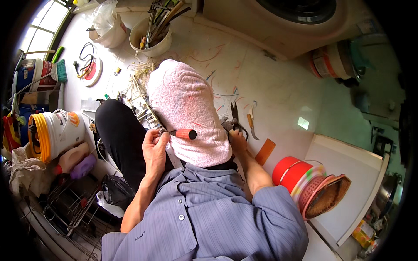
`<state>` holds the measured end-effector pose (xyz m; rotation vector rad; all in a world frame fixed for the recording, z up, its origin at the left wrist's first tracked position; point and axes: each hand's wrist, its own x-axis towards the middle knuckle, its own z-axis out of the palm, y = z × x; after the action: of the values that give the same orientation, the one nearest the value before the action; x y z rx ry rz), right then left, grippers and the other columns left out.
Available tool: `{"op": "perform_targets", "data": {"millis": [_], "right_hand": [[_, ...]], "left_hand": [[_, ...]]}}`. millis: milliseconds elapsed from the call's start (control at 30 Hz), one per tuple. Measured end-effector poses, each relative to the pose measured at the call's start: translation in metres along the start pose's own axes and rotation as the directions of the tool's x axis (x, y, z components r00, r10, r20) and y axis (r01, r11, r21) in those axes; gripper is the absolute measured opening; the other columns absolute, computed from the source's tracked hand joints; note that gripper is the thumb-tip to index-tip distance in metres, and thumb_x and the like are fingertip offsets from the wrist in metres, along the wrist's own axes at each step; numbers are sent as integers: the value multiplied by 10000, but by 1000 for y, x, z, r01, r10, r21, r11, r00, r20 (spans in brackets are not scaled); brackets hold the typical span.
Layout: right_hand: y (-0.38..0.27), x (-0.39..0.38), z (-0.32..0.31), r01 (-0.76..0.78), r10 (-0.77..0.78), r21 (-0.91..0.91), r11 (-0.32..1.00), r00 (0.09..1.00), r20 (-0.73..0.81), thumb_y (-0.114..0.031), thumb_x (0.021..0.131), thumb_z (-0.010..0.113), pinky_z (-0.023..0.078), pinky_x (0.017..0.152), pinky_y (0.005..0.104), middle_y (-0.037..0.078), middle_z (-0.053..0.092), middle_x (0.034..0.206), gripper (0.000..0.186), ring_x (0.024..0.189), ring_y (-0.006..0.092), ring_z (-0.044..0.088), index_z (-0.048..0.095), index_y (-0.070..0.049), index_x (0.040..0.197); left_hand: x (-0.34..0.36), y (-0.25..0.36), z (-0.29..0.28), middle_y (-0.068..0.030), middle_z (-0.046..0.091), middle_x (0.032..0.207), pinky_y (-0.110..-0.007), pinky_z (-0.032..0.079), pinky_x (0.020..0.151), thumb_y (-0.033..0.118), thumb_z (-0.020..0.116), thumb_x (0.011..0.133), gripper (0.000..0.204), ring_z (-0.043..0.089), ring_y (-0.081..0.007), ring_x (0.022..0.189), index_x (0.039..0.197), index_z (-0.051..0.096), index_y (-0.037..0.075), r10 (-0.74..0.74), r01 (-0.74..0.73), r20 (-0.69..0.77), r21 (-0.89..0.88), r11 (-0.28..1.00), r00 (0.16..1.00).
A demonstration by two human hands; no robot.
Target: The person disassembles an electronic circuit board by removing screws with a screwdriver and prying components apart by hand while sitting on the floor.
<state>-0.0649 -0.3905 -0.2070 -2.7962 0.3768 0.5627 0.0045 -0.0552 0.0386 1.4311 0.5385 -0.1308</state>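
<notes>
"Red-handled tool (185, 134): how many, and where?"

"One, above the pink towel (191, 102), long axis nearly left-right, handle end pointing right. Left hand (156, 141) pinches its left end."

"Right hand (237, 140)?"

"Fingers curled beside one pair of scissors (235, 115); I can't tell what they grip. Farther out: one knife (250, 121), one red bucket (291, 172)."

The left hand (155, 145) is at 9 o'clock, with its thumb and fingers pinched together. The bare left arm (139, 202) points up to 1 o'clock, and its wrist (152, 174) looks almost straight. The right hand (238, 142) is near 4 o'clock, curled up, fingertips hidden. The bare right arm (256, 174) points to 11 o'clock.
</notes>
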Motion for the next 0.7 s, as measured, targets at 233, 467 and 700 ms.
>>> {"op": "perform_targets", "data": {"millis": [233, 467, 700], "right_hand": [[8, 11, 18, -4, 4, -151, 989, 1000, -3, -218, 980, 541, 550, 868, 495, 178, 588, 1099, 194, 1100, 395, 604, 568, -74, 1107], [-187, 2, -317, 677, -449, 608, 414, 733, -511, -343, 995, 646, 526, 685, 334, 127, 612, 1082, 386, 741, 249, 620, 635, -63, 1260], [-266, -40, -342, 910, -941, -248, 331, 299, -157, -261, 767, 788, 499, 581, 356, 45, 537, 812, 335, 700, 217, 573, 669, -96, 1033]], "left_hand": [[1, 11, 14, 22, 590, 833, -197, 406, 658, 142, 736, 946, 251, 492, -33, 729, 1093, 584, 6, -14, 14, -6, 31, 999, 1000], [1, 2, 8, -10, 607, 881, -221, 434, 667, 146, 751, 907, 284, 538, -61, 757, 1097, 594, 6, 3, -1, -39, 34, 999, 999], [9, -9, 7, -143, 605, 1018, -355, 506, 820, 314, 851, 766, 465, 590, -241, 898, 1075, 682, 11, 80, -62, -82, 203, 977, 993]]}}
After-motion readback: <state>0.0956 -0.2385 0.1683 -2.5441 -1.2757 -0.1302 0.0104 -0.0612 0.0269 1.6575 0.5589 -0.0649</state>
